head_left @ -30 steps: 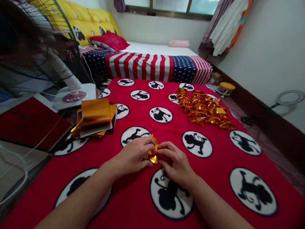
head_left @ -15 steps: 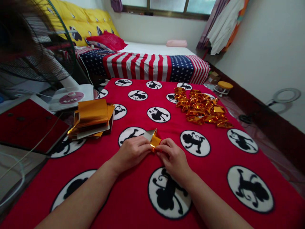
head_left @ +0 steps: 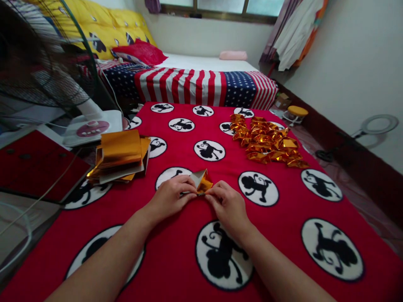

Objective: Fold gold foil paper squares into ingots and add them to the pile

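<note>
A partly folded sheet of gold foil paper (head_left: 204, 182) stands between my hands, its gold face and pale grey back both showing. My left hand (head_left: 176, 193) pinches its left near edge between thumb and fingers. On the right, my right hand (head_left: 225, 201) grips the other near corner with thumb and fingertips. To the left lies a stack of gold foil paper sheets (head_left: 121, 151). Rows of folded gold paper ingots (head_left: 267, 140) sit at the far right of the red cloth (head_left: 176, 260), which has round black-and-white monkey prints.
A fan (head_left: 91, 121) stands at the left beside a dark red panel (head_left: 37, 163) and loose cables. Beyond the cloth is a bed with a flag-patterned cover (head_left: 189, 86). A yellow-topped stool (head_left: 297, 111) and a ring-shaped stand (head_left: 379, 124) are along the right wall.
The near edge of the gold foil paper has been folded or pressed down, and its bright front strip no longer shows. My left fingertips shifted slightly left; the view moved a little.
</note>
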`<state>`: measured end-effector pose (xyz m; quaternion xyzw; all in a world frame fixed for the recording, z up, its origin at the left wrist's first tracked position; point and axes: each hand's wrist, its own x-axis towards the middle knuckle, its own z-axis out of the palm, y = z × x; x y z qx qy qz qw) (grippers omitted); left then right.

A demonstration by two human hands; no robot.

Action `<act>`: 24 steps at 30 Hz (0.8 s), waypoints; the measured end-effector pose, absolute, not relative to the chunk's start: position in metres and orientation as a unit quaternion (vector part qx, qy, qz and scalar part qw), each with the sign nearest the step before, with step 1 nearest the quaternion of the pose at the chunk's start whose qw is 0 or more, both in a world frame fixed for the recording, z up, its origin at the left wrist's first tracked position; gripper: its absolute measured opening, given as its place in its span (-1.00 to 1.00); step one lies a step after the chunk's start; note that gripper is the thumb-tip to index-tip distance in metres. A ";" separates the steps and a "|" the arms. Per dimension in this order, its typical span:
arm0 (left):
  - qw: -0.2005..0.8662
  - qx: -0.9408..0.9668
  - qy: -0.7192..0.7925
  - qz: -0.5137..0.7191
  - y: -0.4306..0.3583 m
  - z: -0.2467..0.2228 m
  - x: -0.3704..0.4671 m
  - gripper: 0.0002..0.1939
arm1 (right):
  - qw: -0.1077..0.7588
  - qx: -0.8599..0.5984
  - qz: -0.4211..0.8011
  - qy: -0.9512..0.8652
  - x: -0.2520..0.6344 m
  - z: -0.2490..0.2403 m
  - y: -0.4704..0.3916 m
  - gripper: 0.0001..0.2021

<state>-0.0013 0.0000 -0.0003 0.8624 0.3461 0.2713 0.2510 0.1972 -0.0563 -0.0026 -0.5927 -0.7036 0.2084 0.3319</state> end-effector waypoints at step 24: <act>0.320 0.816 0.380 0.296 0.000 0.004 -0.001 -0.87 | 0.284 -0.672 0.125 -0.672 0.183 0.001 -0.045 -0.87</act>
